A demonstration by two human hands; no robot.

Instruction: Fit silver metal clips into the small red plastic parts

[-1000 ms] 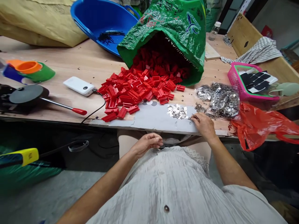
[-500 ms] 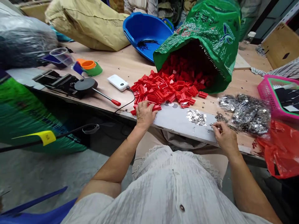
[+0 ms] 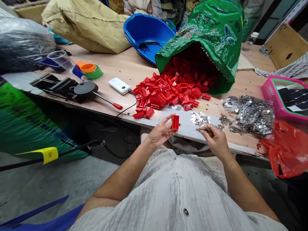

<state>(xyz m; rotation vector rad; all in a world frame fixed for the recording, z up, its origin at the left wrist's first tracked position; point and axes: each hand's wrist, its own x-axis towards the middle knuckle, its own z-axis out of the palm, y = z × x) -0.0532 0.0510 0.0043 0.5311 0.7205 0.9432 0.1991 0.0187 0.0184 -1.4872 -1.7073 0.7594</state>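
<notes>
My left hand (image 3: 160,132) holds one small red plastic part (image 3: 175,122) upright between thumb and fingers, just in front of the table edge. My right hand (image 3: 216,140) is pinched shut on a tiny metal piece, a short way right of the red part. Behind both hands lies a grey board (image 3: 185,128) with a small heap of shiny metal clips (image 3: 199,118). A pile of red plastic parts (image 3: 166,93) spills from a green sack (image 3: 209,35) lying on its side.
A bag of metal clips (image 3: 252,114) and a red plastic bag (image 3: 286,150) lie to the right, with a pink basket (image 3: 271,99) behind. To the left are a white power bank (image 3: 119,86), a black hand press (image 3: 72,88) with a red-tipped lever, cups, a blue basin (image 3: 146,32).
My left hand has lifted off the red pile with one red part and come toward my right hand. My right hand has drawn back from the clip heap, pinching a piece.
</notes>
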